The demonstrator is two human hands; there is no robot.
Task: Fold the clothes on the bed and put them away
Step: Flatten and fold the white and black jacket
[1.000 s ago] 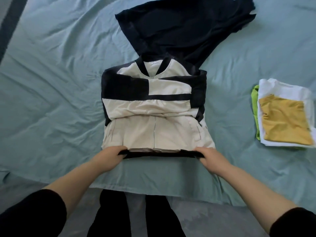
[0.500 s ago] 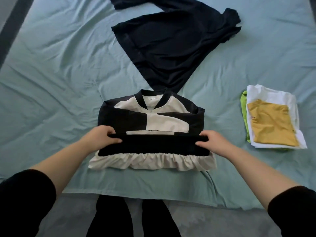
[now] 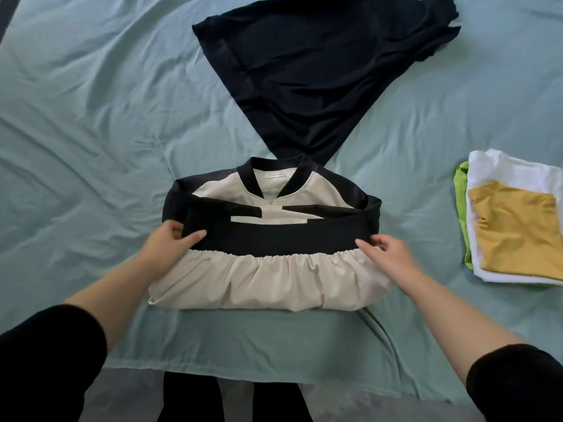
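Near the front edge of the bed (image 3: 76, 117), on wrinkled teal cover: cream-and-black jacket (image 3: 274, 275), lying flat, collar pointing away from the person; black sleeves (image 3: 213, 208) crossed over the chest; lower part doubled up over them, so the black hem band (image 3: 280, 239) across the middle and the gathered cream cloth just below it, on the person's side.

At the left end of the hem band: left hand (image 3: 164, 248), pinching it, thumb on top, other fingers tucked under the cloth; at the right end of the same band: right hand (image 3: 390, 254), palm down, thumb and bent fingertips closed on the band's edge, heel of the hand over the cream gathers.

Beyond the collar: dark navy garment (image 3: 320, 71), spread loose and not folded, near corner reaching the collar; touching it or tucked under it, cannot tell.

At the right, well apart from the jacket: stack of folded clothes (image 3: 502, 175); mustard-yellow piece on top, white piece under it, lime-green piece at the bottom with only its left edge showing.

At the lower border, past the hanging edge of the cover: black trousers (image 3: 189, 400) of the person, and grey floor (image 3: 128, 391).
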